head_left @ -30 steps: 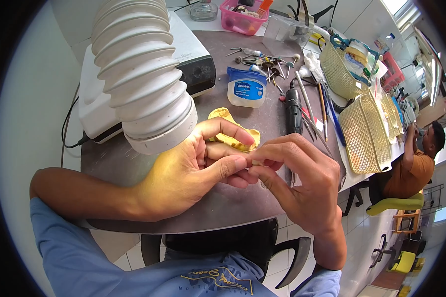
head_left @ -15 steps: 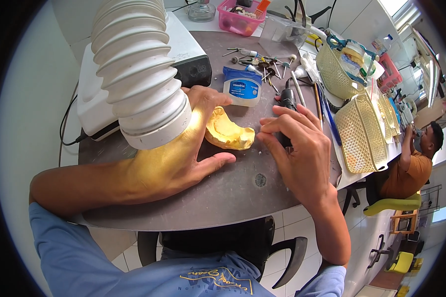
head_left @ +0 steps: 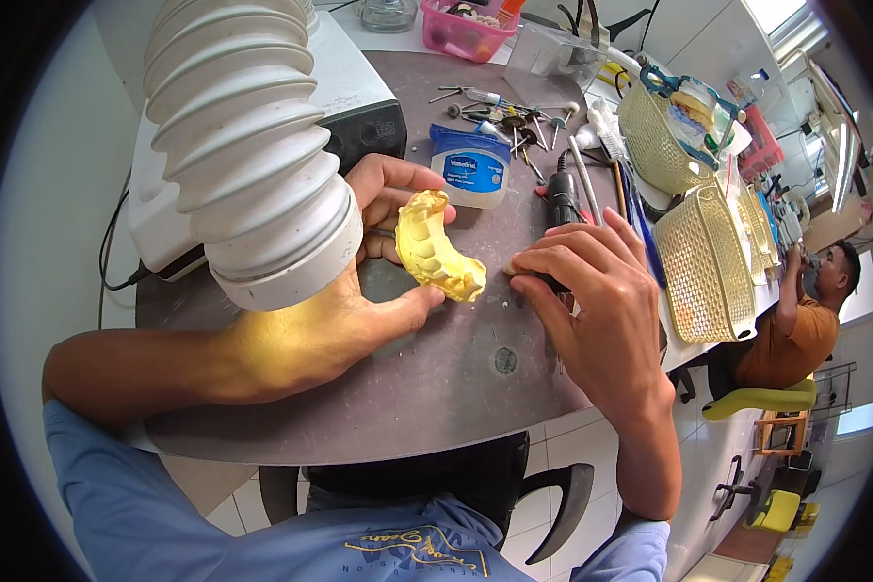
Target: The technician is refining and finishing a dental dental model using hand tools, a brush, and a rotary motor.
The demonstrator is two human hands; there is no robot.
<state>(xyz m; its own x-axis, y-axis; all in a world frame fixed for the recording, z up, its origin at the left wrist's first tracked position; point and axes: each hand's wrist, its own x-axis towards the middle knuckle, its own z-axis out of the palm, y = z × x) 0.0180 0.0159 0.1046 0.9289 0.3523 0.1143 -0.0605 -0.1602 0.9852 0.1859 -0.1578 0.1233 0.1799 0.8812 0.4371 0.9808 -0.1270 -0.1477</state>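
I've got a yellow dental cast (head_left: 425, 244) here, bumpy and plaster-like; the jar (head_left: 470, 177) is smooth, glossy plastic, the hose (head_left: 242, 145) ribbed plastic, my shirt (head_left: 272, 538) matt cloth.

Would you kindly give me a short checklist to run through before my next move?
1. Yellow cast held: ok; the left hand has it by its edges.
2. Right hand apart from the cast: ok; a gap shows.
3. Right hand pinching anything: cannot tell; too small to make out.
4. Black handpiece uncovered: not ok; the right hand partly hides it.
5. Blue lid on the jar: ok; it sits on top.
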